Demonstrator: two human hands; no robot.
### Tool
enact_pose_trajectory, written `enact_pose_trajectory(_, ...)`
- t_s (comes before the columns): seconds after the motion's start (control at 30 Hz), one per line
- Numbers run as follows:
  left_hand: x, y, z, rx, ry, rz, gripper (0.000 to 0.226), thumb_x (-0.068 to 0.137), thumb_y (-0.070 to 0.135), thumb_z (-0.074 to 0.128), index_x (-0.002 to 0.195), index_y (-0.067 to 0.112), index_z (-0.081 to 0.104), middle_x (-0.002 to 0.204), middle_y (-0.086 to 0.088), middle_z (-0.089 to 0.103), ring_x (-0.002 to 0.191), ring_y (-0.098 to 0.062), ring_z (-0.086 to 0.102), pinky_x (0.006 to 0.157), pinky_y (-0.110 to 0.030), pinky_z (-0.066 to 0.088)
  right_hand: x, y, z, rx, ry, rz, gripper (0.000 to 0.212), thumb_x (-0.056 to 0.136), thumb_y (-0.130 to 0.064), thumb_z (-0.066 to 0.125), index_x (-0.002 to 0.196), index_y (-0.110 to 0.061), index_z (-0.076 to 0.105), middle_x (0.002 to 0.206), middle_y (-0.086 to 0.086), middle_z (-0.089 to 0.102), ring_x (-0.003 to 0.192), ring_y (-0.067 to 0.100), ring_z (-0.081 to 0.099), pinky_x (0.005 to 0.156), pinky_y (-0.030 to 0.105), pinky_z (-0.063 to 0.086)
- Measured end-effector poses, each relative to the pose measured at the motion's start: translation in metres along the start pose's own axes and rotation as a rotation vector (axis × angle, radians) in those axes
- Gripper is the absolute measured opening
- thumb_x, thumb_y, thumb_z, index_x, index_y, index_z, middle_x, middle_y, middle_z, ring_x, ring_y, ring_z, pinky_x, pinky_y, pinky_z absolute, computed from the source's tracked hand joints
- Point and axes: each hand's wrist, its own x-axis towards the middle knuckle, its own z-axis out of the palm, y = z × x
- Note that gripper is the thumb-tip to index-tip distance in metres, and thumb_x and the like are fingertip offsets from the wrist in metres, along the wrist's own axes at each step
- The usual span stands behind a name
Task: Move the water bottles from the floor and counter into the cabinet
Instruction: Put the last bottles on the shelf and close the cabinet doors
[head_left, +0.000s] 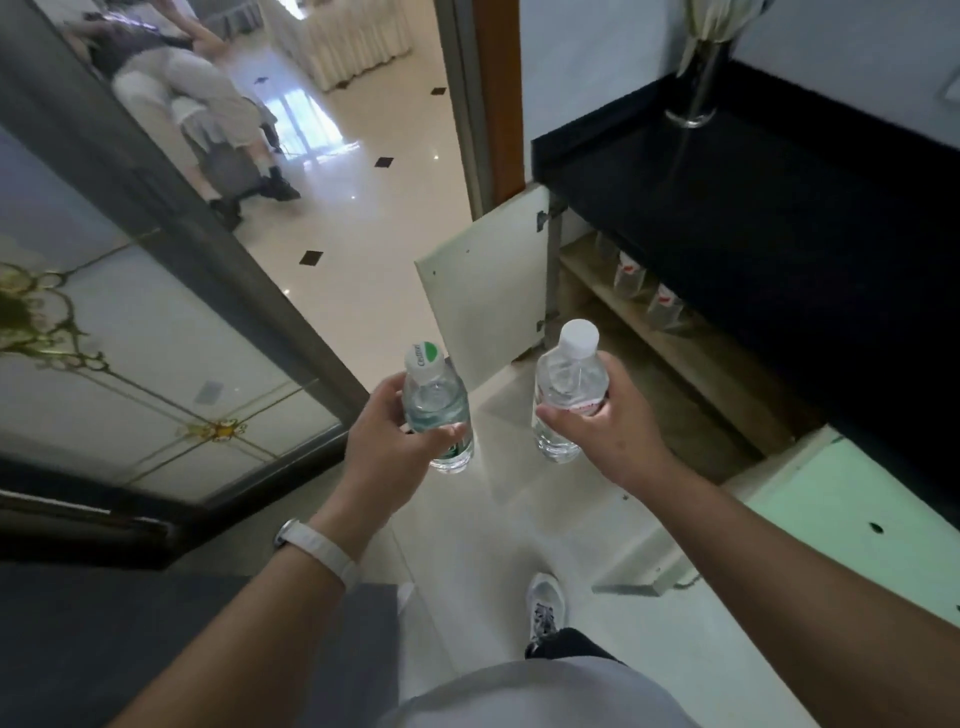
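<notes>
Green-label bottle (437, 410): was held upright in the air above the floor, just left of the open cabinet, with its white and green cap on.
Red-label bottle (569, 387): was held upright beside the first, apart from it, with its white cap on, in front of the cabinet opening.
Left hand (389, 436): was curled round the middle of the green-label bottle, thumb across the front and fingers behind.
Right hand (602, 421): was wrapped round the red-label bottle at its label, thumb in front.
Cabinet (696, 415): stood open under the counter, to the right of both held bottles.
Shelf (685, 358): was a pale board inside the cabinet, running back under the counter edge.
Stored bottles (665, 306): stood in a row on the shelf, clear with red marks; their count could not be told.
Left door (483, 291): was swung wide open toward the hallway.
Right door (831, 519): was also swung open, nearer the person.
Counter (779, 208): was black and glossy above the cabinet.
Vase (693, 88): was tall clear glass, standing at the counter's far end.
Floor (467, 545): was pale glossy tile, with one white shoe (545, 605) on it.
Wristband (322, 551): was white, on the left wrist.
Glass door (156, 364): had gold ornament and stood at the left.
</notes>
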Motion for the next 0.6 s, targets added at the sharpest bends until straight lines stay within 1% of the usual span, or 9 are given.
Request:
enact_pose_trajectory(0.03, 0.012, 0.007, 0.008, 0.008, -0.006, 0.006, 0.062, 0.072, 0.013, 0.089, 0.125, 0.023, 0.059, 0.11, 0.006, 0.072, 0.101, -0.012, 0.07, 0.095, -0.043, 0.056, 0.007, 0.002, -0.008, 0.006, 0.015, 0.009, 0.05, 0.074, -0.02, 0.085, 0.11, -0.035, 0.054, 0.1, -0.012, 0.066, 0.088, -0.003, 0.064, 0.07, 0.008, 0.047)
enact_pose_trajectory(0.1, 0.031, 0.019, 0.025, 0.024, -0.047, 0.009, 0.062, 0.07, 0.012, 0.089, 0.124, 0.024, 0.06, 0.109, 0.005, 0.073, 0.102, -0.014, 0.07, 0.096, -0.044, 0.055, 0.017, 0.007, -0.024, 0.017, 0.061, 0.043, 0.049, 0.074, -0.021, 0.085, 0.109, -0.038, 0.054, 0.101, -0.013, 0.066, 0.09, -0.001, 0.064, 0.075, 0.015, 0.051)
enact_pose_trajectory(0.17, 0.048, 0.028, 0.041, 0.043, -0.096, 0.017, 0.063, 0.069, 0.011, 0.09, 0.122, 0.025, 0.061, 0.109, 0.004, 0.073, 0.104, -0.016, 0.07, 0.096, -0.044, 0.055, 0.023, 0.01, -0.039, 0.007, 0.123, 0.091, 0.047, 0.072, -0.028, 0.085, 0.107, -0.04, 0.055, 0.098, -0.017, 0.066, 0.09, -0.001, 0.064, 0.08, 0.022, 0.052)
enact_pose_trajectory(0.23, 0.064, 0.037, 0.059, 0.079, -0.147, 0.036, 0.062, 0.069, 0.01, 0.089, 0.122, 0.023, 0.061, 0.108, 0.005, 0.073, 0.104, -0.014, 0.069, 0.095, -0.038, 0.054, 0.029, 0.016, -0.053, -0.02, 0.183, 0.128, 0.051, 0.069, -0.035, 0.085, 0.11, -0.04, 0.055, 0.098, -0.02, 0.066, 0.091, -0.002, 0.064, 0.084, 0.027, 0.053)
enact_pose_trajectory(0.3, 0.078, 0.046, 0.078, 0.117, -0.202, 0.061, 0.06, 0.07, 0.01, 0.088, 0.122, 0.023, 0.061, 0.108, 0.007, 0.072, 0.103, -0.012, 0.068, 0.092, -0.033, 0.053, 0.033, 0.023, -0.067, -0.016, 0.25, 0.162, 0.055, 0.068, -0.037, 0.086, 0.114, -0.039, 0.056, 0.1, -0.02, 0.067, 0.092, -0.002, 0.064, 0.088, 0.031, 0.053)
enact_pose_trajectory(0.4, 0.101, 0.058, 0.105, 0.185, -0.291, 0.1, 0.059, 0.07, 0.014, 0.089, 0.121, 0.027, 0.061, 0.105, 0.011, 0.072, 0.099, -0.011, 0.068, 0.087, -0.031, 0.053, 0.036, 0.028, -0.082, -0.013, 0.356, 0.235, 0.059, 0.067, -0.038, 0.085, 0.112, -0.047, 0.049, 0.102, -0.024, 0.064, 0.096, 0.0, 0.063, 0.091, 0.032, 0.051)
enact_pose_trajectory(0.47, 0.115, 0.063, 0.122, 0.227, -0.365, 0.124, 0.06, 0.07, 0.018, 0.089, 0.122, 0.028, 0.061, 0.104, 0.012, 0.072, 0.1, -0.01, 0.067, 0.085, -0.03, 0.053, 0.037, 0.031, -0.089, -0.004, 0.416, 0.279, 0.062, 0.066, -0.041, 0.085, 0.114, -0.05, 0.046, 0.104, -0.025, 0.063, 0.099, 0.004, 0.062, 0.092, 0.033, 0.051)
enact_pose_trajectory(0.53, 0.129, 0.065, 0.138, 0.249, -0.423, 0.137, 0.061, 0.068, 0.024, 0.091, 0.121, 0.031, 0.06, 0.105, 0.012, 0.072, 0.101, -0.012, 0.067, 0.086, -0.036, 0.055, 0.04, 0.036, -0.094, 0.002, 0.459, 0.315, 0.063, 0.067, -0.043, 0.084, 0.118, -0.046, 0.048, 0.107, -0.019, 0.064, 0.101, 0.008, 0.063, 0.093, 0.036, 0.051)
enact_pose_trajectory(0.6, 0.145, 0.067, 0.153, 0.261, -0.478, 0.158, 0.057, 0.067, 0.024, 0.091, 0.114, 0.032, 0.061, 0.103, 0.009, 0.072, 0.098, -0.014, 0.069, 0.083, -0.036, 0.056, 0.043, 0.038, -0.096, 0.018, 0.511, 0.353, 0.064, 0.068, -0.043, 0.084, 0.12, -0.041, 0.048, 0.109, -0.016, 0.064, 0.102, 0.01, 0.063, 0.092, 0.036, 0.051)
